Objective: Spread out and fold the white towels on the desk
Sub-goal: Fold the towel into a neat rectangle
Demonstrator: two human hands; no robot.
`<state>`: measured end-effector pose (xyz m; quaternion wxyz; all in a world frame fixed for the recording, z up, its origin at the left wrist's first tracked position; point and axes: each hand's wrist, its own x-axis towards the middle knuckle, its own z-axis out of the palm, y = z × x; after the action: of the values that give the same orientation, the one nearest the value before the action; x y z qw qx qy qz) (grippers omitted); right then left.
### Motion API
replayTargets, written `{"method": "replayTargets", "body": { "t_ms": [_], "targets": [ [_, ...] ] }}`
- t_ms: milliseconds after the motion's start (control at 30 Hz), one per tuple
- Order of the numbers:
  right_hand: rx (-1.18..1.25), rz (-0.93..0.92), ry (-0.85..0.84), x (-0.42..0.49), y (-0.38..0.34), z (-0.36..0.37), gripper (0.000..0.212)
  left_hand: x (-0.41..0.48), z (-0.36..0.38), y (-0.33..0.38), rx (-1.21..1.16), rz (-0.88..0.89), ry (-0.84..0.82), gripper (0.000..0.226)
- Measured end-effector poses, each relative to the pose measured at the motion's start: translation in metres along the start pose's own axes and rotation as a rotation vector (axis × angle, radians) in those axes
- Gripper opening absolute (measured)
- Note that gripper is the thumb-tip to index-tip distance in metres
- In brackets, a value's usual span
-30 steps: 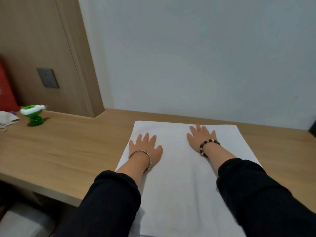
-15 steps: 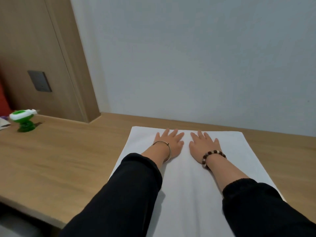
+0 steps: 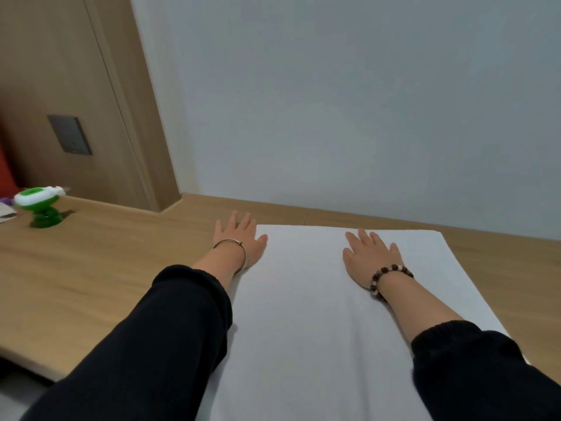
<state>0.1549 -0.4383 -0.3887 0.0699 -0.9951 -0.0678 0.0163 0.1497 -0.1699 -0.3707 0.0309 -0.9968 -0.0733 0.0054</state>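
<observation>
A light wooden desk (image 3: 91,284) against a pale wall (image 3: 334,117) is covered at its middle by a flat white rectangular towel (image 3: 303,314). The right hand (image 3: 367,256) is laid flat on the towel's far part, and the left hand (image 3: 239,238) at its far left corner, fingers straight, nothing gripped.

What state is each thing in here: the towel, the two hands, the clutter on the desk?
white towel, spread flat and smooth on the desk.
left hand, open, flat at the towel's far left corner, thumb on the towel.
right hand, open, palm down on the towel.
green gadget, upright at the desk's far left.
</observation>
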Motion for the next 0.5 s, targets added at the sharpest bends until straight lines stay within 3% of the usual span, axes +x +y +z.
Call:
{"method": "replayTargets", "body": {
  "t_ms": [67, 133, 267, 400, 500],
  "targets": [
    [-0.014, 0.000, -0.006, 0.001, 0.000, 0.001, 0.055, -0.004, -0.005, 0.006, 0.124, 0.049, 0.131, 0.060],
    [-0.024, -0.010, -0.017, 0.003, 0.000, 0.000, 0.055, -0.012, -0.011, 0.017, 0.087, 0.177, 0.211, 0.057],
    [-0.047, -0.115, -0.049, 0.006, -0.002, -0.007, 0.053, -0.035, -0.008, 0.038, -0.118, 0.472, 0.045, 0.054],
    [-0.065, -0.196, -0.090, 0.001, -0.006, -0.022, 0.051, -0.049, 0.007, 0.039, -0.094, 0.408, -0.066, 0.053],
    [-0.247, -0.140, 0.011, -0.011, -0.021, -0.033, 0.052, -0.055, 0.006, 0.039, -0.098, 0.340, -0.082, 0.053]
  ]
}}
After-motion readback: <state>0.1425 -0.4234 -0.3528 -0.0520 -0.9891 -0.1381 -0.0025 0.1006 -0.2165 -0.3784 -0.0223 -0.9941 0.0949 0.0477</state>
